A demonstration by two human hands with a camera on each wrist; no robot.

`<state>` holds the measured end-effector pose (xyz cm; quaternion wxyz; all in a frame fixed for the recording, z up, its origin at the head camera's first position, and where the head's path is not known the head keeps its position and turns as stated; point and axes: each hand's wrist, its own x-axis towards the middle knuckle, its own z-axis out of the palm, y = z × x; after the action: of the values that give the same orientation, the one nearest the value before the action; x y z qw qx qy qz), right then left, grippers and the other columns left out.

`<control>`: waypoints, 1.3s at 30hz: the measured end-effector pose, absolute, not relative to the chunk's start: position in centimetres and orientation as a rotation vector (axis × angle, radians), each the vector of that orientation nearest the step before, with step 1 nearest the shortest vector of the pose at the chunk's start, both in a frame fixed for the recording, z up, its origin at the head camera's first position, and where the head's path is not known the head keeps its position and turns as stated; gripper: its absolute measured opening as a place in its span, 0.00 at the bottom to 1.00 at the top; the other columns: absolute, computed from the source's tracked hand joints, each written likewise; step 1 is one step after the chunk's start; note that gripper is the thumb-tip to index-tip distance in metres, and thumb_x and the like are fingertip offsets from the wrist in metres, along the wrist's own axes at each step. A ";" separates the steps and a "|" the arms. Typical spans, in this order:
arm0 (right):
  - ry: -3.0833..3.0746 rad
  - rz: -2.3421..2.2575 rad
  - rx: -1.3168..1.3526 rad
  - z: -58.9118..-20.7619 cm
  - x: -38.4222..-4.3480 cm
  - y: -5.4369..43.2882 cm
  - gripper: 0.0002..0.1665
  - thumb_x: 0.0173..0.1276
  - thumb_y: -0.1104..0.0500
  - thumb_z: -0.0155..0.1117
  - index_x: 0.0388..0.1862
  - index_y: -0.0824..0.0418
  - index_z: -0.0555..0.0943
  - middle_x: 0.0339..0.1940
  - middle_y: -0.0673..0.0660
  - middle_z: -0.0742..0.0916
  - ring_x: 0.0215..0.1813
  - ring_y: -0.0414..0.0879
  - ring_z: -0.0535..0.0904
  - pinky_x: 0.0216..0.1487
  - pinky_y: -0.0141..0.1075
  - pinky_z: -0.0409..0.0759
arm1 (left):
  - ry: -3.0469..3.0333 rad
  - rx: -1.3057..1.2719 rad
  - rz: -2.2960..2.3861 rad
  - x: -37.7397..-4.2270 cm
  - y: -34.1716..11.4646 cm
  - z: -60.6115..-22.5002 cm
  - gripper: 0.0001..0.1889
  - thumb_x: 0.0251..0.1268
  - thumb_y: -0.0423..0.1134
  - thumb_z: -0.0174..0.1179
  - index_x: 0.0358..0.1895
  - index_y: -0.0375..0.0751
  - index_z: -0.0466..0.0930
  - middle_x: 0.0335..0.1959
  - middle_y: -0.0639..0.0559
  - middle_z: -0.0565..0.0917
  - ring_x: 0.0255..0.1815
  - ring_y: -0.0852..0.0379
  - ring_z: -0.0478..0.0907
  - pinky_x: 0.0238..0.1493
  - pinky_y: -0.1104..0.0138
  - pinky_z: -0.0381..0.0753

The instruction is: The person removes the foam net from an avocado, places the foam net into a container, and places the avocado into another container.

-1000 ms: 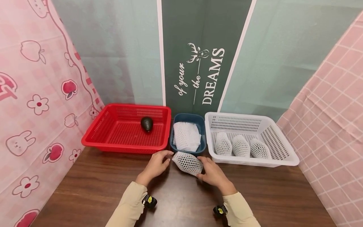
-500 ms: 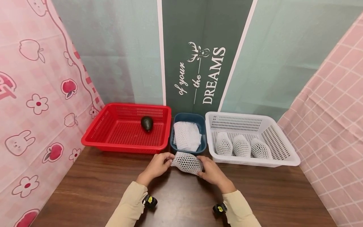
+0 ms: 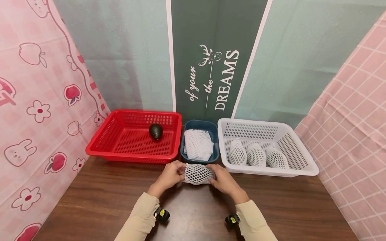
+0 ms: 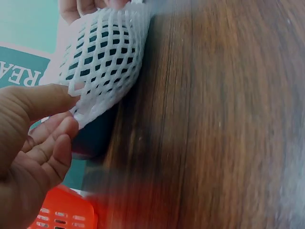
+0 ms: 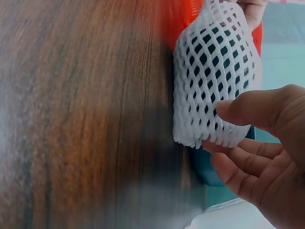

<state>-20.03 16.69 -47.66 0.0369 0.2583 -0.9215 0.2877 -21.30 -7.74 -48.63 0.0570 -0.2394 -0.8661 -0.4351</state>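
Note:
Between the two hands is a white foam net sleeve [image 3: 197, 174] with a dark fruit, like an avocado, showing through its mesh. It lies crosswise just in front of the blue bin [image 3: 217, 154]. My left hand [image 3: 169, 175] pinches the sleeve's left end; in the left wrist view the thumb presses on the netting [image 4: 107, 52]. At the other end, my right hand [image 3: 225, 180] grips the sleeve, thumb on top and fingers under its cut edge in the right wrist view. A bare dark avocado [image 3: 155, 131] sits in the red basket [image 3: 132, 156].
Folded white foam nets [image 3: 199, 144] fill much of the blue bin. To the right, a white basket [image 3: 297, 172] contains three net-covered fruits [image 3: 256, 155] in a row. Wooden tabletop [image 3: 193, 214] spreads before the bins, with curtains at the back and both sides.
The sleeved avocado has swung from slanted to nearly level. My left hand has moved right and closed on its left end, while the right hand keeps its hold.

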 end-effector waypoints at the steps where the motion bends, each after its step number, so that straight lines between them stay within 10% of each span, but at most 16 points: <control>1: -2.819 0.883 0.797 -47.7 -20.0 16.7 0.29 0.52 0.70 0.68 0.55 0.67 0.74 0.48 0.60 0.80 0.49 0.51 0.76 0.47 0.45 0.73 | -2.624 -0.728 -1.325 -21.3 -7.6 -48.6 0.17 0.37 0.21 0.67 0.37 0.30 0.81 0.29 0.48 0.78 0.29 0.53 0.78 0.30 0.68 0.77; 39: -2.759 0.861 0.819 -47.9 -20.1 16.4 0.25 0.50 0.71 0.68 0.50 0.64 0.79 0.41 0.56 0.82 0.38 0.44 0.75 0.37 0.37 0.74 | -2.652 -0.870 -1.221 -21.1 -6.7 -49.4 0.25 0.35 0.23 0.65 0.46 0.38 0.78 0.35 0.52 0.82 0.33 0.59 0.76 0.35 0.67 0.76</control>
<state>-20.08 16.37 -47.86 0.0688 0.2719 -0.9163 0.2858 -21.10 -6.71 -49.38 0.0477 -0.2853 -0.8696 -0.4002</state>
